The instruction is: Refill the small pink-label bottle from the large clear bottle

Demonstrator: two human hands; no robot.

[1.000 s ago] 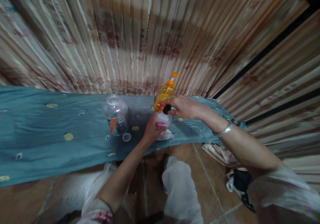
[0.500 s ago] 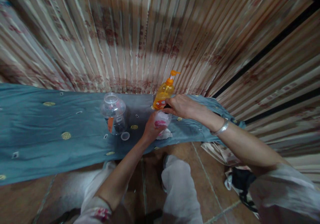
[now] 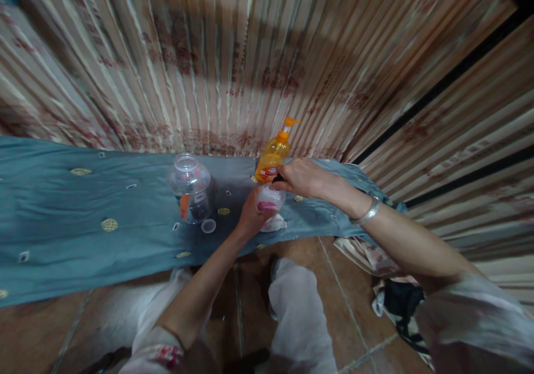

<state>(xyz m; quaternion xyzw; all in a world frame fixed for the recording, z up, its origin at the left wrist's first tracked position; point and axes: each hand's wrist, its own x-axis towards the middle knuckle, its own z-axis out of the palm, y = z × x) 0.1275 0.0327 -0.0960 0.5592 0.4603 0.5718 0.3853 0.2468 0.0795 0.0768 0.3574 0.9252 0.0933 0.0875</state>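
Gripping a small bottle [image 3: 270, 200] around its body, the left hand [image 3: 250, 213] holds it upright above the blue cloth [image 3: 83, 207]. The right hand [image 3: 302, 178] closes its grip over the bottle's dark cap [image 3: 278, 178]. An orange pump bottle [image 3: 273, 154] stands just behind; a clear jar [image 3: 189, 187] sits left.

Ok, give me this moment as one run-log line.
left hand: grips small bottle | right hand: on its black cap | behind: orange pump bottle | left: clear jar | surface: blue cloth

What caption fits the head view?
Left hand grips a small bottle while right hand covers its top.
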